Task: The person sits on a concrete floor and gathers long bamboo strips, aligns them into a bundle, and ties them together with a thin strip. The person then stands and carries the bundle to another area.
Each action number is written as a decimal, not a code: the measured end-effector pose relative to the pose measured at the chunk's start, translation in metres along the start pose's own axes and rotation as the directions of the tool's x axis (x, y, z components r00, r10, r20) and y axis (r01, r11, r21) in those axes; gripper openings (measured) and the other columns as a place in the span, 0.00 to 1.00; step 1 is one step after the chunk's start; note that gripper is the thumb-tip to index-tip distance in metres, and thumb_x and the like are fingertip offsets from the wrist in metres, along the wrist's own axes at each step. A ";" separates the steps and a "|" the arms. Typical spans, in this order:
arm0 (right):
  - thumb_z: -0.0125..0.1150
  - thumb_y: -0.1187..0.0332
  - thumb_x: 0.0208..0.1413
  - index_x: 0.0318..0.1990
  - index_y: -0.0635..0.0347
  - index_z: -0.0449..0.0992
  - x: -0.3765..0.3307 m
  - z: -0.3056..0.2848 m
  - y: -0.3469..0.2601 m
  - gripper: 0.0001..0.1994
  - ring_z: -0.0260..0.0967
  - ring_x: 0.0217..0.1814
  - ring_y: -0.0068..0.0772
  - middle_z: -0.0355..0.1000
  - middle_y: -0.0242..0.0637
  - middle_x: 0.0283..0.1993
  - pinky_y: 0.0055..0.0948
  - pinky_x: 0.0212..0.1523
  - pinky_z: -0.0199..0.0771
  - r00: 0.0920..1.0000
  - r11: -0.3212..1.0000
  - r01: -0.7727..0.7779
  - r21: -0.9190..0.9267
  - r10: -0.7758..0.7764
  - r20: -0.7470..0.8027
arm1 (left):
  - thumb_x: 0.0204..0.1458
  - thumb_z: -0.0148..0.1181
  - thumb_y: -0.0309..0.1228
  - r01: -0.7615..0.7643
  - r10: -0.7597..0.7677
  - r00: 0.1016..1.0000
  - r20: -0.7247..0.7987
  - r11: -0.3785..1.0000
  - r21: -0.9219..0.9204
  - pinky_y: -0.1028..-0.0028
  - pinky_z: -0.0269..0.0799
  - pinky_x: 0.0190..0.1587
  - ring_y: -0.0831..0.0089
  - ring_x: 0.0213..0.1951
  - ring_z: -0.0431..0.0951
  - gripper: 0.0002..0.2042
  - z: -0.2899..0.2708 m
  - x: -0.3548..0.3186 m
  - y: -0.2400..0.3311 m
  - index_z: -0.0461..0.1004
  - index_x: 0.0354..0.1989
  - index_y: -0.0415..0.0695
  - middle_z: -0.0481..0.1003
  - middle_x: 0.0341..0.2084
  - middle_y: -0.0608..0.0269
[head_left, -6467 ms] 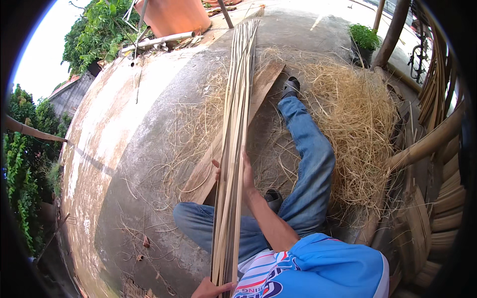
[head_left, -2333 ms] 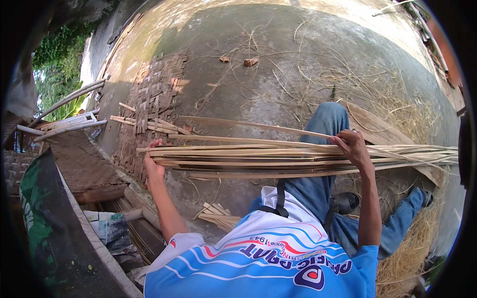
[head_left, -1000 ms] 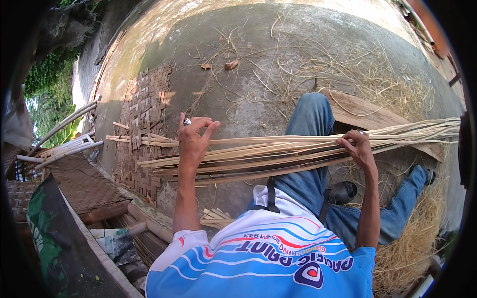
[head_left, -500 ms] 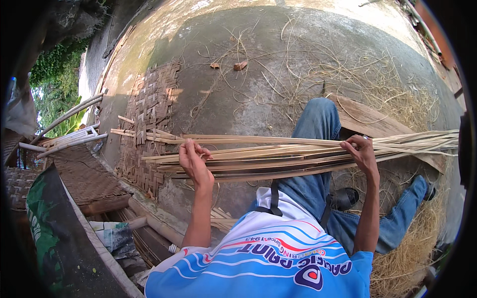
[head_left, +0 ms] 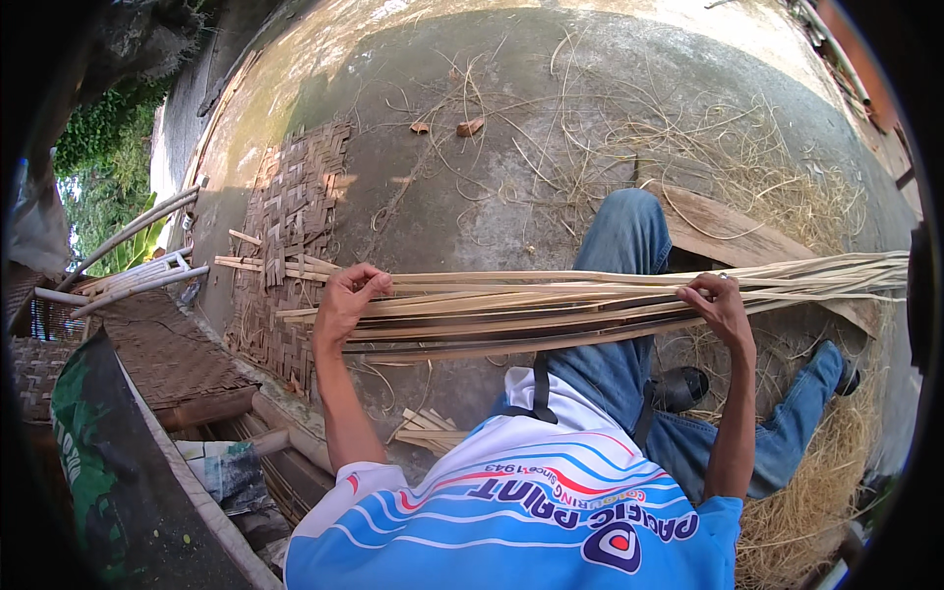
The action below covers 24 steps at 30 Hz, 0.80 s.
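Note:
A long bundle of thin, pale bamboo strips (head_left: 511,313) lies across my thighs, its strips fanned out on the left and gathered toward the right. At the left end my left hand (head_left: 344,303) is closed over the strip ends, thumb and fingers pinched together. My right hand (head_left: 720,307) pinches strips farther along, toward the gathered end. Between my hands the upper strips run nearly straight, and dark gaps show among the lower ones. Exactly which strips each hand grips is partly hidden by the fingers.
A worn woven bamboo mat (head_left: 285,216) lies on the concrete at left. A wooden board (head_left: 728,231) rests beyond my knee. Loose shavings (head_left: 777,182) litter the right side. Short split pieces (head_left: 431,431) lie near my left elbow, and a dark sheet (head_left: 118,472) stands at lower left.
My left hand has moved left along the strips to their ends, and its fingers have closed over them. My right hand has stayed almost in place on the bundle.

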State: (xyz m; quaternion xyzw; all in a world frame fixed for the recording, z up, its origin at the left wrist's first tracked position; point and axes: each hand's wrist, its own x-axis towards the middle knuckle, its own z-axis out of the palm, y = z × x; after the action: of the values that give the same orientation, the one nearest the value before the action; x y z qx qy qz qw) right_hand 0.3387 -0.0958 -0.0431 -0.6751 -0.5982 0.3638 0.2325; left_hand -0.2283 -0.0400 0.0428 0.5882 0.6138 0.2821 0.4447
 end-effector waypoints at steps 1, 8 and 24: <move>0.70 0.54 0.56 0.33 0.64 0.83 -0.001 0.000 0.001 0.18 0.69 0.34 0.34 0.76 0.37 0.28 0.37 0.52 0.63 1.000 1.000 0.009 -0.012 -0.009 0.008 | 0.59 0.67 0.35 -0.012 0.012 1.000 -0.016 1.000 0.012 0.78 0.73 0.42 0.82 0.33 0.77 0.10 0.001 0.002 0.005 0.81 0.34 0.40 0.80 0.27 0.68; 0.70 0.55 0.56 0.34 0.65 0.83 0.006 0.005 -0.006 0.18 0.68 0.30 0.30 0.74 0.39 0.25 0.33 0.35 0.68 0.997 0.997 0.075 -0.003 -0.075 -0.023 | 0.56 0.69 0.36 -0.224 0.270 0.941 -0.205 0.949 0.220 0.72 0.71 0.48 0.75 0.38 0.81 0.09 0.043 0.013 0.046 0.83 0.35 0.42 0.82 0.29 0.66; 0.70 0.55 0.56 0.33 0.61 0.83 0.044 0.072 -0.069 0.16 0.70 0.30 0.36 0.73 0.36 0.26 0.37 0.43 0.64 0.944 0.956 0.268 -0.121 -0.286 -0.164 | 0.61 0.63 0.34 -0.546 0.556 0.827 -0.089 0.830 0.115 0.70 0.75 0.47 0.72 0.32 0.80 0.12 0.181 -0.038 0.079 0.82 0.38 0.36 0.82 0.28 0.61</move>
State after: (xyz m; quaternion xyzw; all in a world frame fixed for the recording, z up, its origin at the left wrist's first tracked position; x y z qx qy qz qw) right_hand 0.2404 -0.0491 -0.0461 -0.6248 -0.6807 0.2355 0.3015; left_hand -0.0352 -0.0977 0.0393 0.7407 0.4548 0.4064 0.2817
